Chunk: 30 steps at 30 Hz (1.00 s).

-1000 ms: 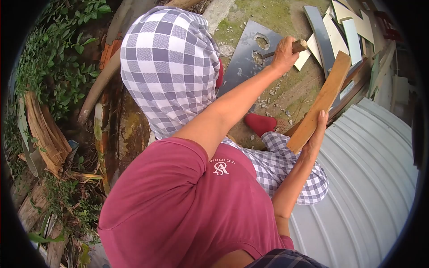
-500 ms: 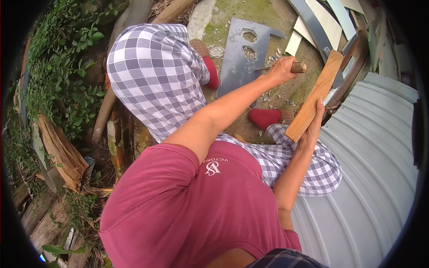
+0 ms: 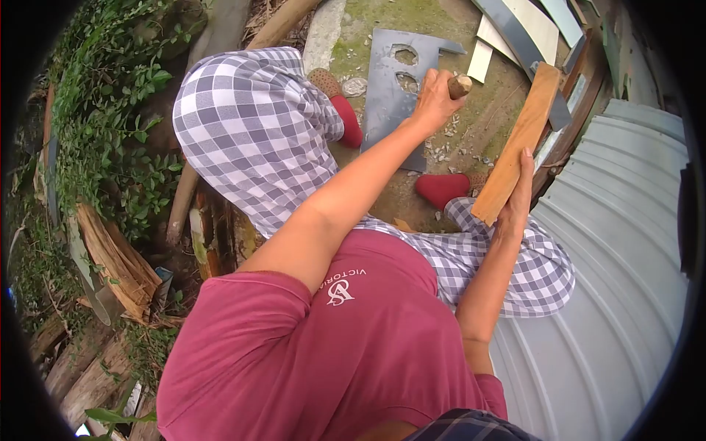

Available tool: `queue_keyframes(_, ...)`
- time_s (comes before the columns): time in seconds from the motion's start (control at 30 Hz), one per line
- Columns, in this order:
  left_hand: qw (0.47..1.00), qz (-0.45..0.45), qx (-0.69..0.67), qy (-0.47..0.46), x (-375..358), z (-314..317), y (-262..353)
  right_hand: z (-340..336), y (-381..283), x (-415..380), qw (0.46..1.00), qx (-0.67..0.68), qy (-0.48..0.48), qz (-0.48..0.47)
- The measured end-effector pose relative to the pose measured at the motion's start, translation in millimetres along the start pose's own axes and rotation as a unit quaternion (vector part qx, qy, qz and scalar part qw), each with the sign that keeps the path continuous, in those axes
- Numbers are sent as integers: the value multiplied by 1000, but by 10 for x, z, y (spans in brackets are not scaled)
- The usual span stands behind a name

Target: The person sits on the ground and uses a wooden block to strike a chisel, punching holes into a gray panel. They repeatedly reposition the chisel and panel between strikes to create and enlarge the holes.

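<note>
My left hand (image 3: 437, 103) is closed around a tool with a round wooden handle (image 3: 460, 87). The handle's pale cut end sticks out beyond my fist, while the working end is hidden. This hand is over a grey sheet (image 3: 390, 88) with two jagged holes, lying on the ground. A short flat piece of wood (image 3: 518, 143) is tilted upward in my right hand (image 3: 521, 195). My fingers grip its lower right edge, and most of them are out of sight behind it. The tool and the wood are apart.
Corrugated metal sheeting (image 3: 596, 257) spreads along my right. Strips of board (image 3: 515, 37) lie at the upper right. My feet in red shoes (image 3: 441, 189) flank the grey sheet. Leafy plants (image 3: 118, 103) and split logs (image 3: 114, 261) fill the left side.
My left hand has moved left and up with the tool, away from the wood; the tool's thin metal part has gone out of sight. My right hand still holds the wood, which shifted slightly.
</note>
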<state>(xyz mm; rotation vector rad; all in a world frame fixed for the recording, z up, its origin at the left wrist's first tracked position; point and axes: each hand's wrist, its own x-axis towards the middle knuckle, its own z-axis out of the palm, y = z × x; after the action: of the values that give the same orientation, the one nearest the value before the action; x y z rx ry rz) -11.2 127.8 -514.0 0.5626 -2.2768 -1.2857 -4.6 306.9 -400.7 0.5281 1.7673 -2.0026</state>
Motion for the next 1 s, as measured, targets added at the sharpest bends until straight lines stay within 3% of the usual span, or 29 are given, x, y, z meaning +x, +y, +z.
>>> queue_keyframes(0.03,1000,5,2,-6,42,-54,-19,-8,-1,13,1000,7,4,0)
queue_keyframes(0.13,990,-118,-72,32,186,-217,-114,-45,-50,-12,999,-20,-38,25)
queue_keyframes(0.23,979,-154,-103,79,387,-430,-255,53,-148,-98,998,-30,-41,-23)
queue_keyframes(0.5,977,-94,-42,187,660,-573,-422,29,-172,-84,998,-24,-31,-56)
queue_keyframes(0.77,982,-89,16,168,549,-542,-624,9,-160,-88,998,-28,-29,-51)
queue_keyframes(0.87,981,-122,-20,150,534,-552,-565,37,-169,-104,997,-29,-35,-55)
queue_keyframes(0.93,965,-122,-124,197,487,-513,-535,58,-178,-127,997,-35,-42,-53)
queue_keyframes(1.0,972,-116,-108,173,508,-554,-589,33,-148,-102,997,-36,-51,-53)
